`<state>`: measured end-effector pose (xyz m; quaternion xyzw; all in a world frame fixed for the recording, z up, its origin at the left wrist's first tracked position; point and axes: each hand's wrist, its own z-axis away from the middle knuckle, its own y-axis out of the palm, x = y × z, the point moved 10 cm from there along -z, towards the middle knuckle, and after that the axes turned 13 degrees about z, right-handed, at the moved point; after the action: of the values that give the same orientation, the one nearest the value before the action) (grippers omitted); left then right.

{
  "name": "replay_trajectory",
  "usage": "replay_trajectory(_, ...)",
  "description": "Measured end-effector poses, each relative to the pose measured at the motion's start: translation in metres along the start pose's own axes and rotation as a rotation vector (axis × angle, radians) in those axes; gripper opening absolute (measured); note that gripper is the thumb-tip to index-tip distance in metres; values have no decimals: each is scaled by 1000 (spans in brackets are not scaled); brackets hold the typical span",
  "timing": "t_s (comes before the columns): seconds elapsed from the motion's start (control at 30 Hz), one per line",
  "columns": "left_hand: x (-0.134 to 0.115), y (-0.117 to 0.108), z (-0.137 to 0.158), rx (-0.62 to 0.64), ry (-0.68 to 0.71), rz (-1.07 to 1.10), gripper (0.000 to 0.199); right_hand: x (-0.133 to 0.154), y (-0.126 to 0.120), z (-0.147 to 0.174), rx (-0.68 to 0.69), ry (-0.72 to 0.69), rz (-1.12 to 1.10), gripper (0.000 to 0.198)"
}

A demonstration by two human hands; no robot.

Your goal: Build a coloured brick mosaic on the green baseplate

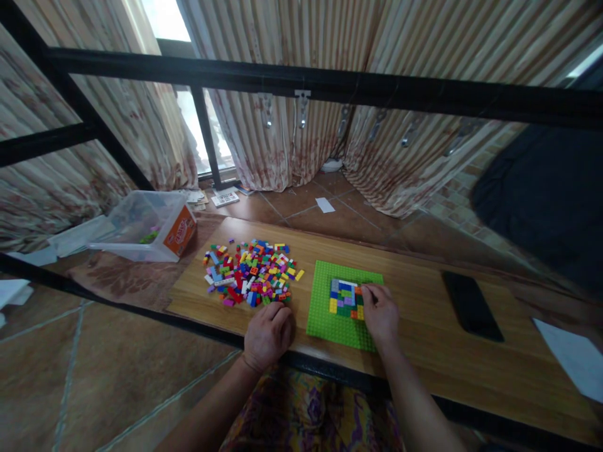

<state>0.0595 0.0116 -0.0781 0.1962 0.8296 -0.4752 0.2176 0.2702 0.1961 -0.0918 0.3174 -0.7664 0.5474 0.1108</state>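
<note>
A green studded baseplate (323,323) lies on the wooden board, bearing a compact patch of coloured toy bricks (346,300) in blue, yellow, white, purple, green and orange. My right hand (382,314) is over the plate's right part, thumb and fingers pinched together at the right side of that patch. Whatever is between those fingertips is hidden. To the left, my left hand (268,336) rests by the board's front edge with its fingers curled closed; I cannot see inside it. Just beyond it spreads a loose pile of small mixed-colour bricks (252,273).
A clear plastic bin (141,220) with an orange label stands left of the wooden board (409,282). A black phone (471,306) and a white paper (572,358) lie to the right. A dark metal rail (301,81) crosses in front of curtains (282,144).
</note>
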Motion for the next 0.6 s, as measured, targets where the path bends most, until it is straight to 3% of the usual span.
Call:
replay_trajectory(0.37, 0, 0, -1, 1, -10, 15, 15, -8, 3, -6, 76, 74, -34, 37)
replay_trajectory(0.6, -1, 2, 0, 10, -8, 19, 14, -3, 7, -3, 84, 10, 62, 43)
